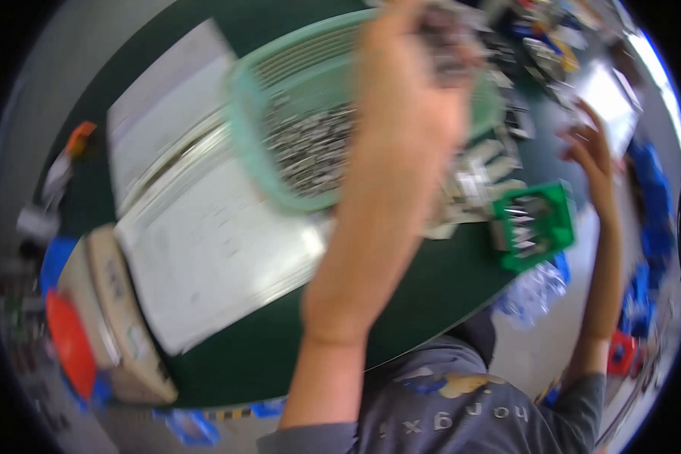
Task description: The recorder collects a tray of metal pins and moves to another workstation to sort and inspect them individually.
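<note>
My left hand (412, 83) is raised over a pale green plastic basket (242, 113) that holds a pile of small grey metal parts (310, 144). Its fingers are closed on a blurred clump of the same grey parts (446, 41). My right hand (592, 155) hovers at the right with its fingers spread and nothing in it, above the table's right edge and near a white sheet (609, 98). A small bright green bin (556, 200) with metal pieces in it stands between the two arms. The whole picture is motion-blurred.
The dark green table (265, 356) carries a stack of large white sheets (204, 234) at the left. A beige box-shaped device (121, 318) and a red object (68, 340) sit at the lower left. A clear plastic bag (533, 291) hangs off the right edge, and blue bins (654, 197) stand beyond.
</note>
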Available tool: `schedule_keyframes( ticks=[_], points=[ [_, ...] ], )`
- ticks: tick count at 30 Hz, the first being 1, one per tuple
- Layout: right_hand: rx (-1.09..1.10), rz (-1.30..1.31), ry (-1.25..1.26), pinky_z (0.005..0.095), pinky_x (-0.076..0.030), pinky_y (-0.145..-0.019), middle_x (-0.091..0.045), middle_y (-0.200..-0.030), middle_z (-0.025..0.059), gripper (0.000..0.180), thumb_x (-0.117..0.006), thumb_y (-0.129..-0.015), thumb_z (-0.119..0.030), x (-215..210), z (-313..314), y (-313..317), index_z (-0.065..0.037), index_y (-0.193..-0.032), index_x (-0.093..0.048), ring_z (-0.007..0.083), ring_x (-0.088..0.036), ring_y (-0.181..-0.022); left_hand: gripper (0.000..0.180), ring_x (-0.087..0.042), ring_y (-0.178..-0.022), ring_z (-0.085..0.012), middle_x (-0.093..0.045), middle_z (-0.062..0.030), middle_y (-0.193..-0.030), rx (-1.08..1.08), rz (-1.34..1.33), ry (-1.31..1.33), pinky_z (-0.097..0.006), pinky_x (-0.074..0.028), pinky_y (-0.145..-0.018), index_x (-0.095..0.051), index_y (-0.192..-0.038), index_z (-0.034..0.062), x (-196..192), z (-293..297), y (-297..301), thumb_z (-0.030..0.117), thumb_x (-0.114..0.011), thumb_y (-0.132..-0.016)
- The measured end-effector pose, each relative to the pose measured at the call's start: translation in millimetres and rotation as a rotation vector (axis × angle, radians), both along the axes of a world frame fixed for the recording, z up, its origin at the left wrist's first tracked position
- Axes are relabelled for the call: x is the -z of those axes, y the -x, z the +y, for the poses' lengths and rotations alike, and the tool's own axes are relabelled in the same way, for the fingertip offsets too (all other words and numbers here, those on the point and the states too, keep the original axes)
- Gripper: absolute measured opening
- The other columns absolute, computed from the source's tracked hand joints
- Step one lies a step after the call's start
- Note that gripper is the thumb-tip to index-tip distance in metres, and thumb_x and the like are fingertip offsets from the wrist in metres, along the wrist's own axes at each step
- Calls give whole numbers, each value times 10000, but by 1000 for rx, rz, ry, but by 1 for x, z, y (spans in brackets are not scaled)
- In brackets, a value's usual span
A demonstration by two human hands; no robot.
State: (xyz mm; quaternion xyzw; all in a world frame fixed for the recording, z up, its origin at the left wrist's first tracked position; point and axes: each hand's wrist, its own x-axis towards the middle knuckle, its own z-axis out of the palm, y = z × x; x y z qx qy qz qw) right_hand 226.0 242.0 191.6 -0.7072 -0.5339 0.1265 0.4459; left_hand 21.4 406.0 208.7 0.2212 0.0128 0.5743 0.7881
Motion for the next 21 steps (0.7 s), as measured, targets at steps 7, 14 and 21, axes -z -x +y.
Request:
schedule_keyframes(
  ticks=[7,14,21],
  points=[
    [-16,-151,360,275,-464,-673,-573,-893,65,213,-590,-723,-58,20,12,-37,-32,-934,-579,147,-563,-785,182,-545,-790,-216,-552,-81,-828,424,-31,392,-297,-431,-557,-519,-899,13,-13,23,48,62,-605,-746],
    [-148,-290,460,277,-462,-653,-597,-776,68,228,-644,-640,-93,37,18,-44,-49,-863,-619,163,-565,-702,147,-543,-776,-214,-533,-97,-830,519,-45,374,-305,-431,-553,-489,-898,-6,-15,30,49,37,-557,-775],
    [57,-405,182,281,-466,-633,-608,-733,63,171,-578,-644,-99,15,5,-6,-64,-805,-624,155,-592,-677,166,-507,-777,-214,-477,-118,-860,591,-58,335,-302,-415,-585,-432,-938,-29,-10,49,56,38,-506,-806]
  ],
)
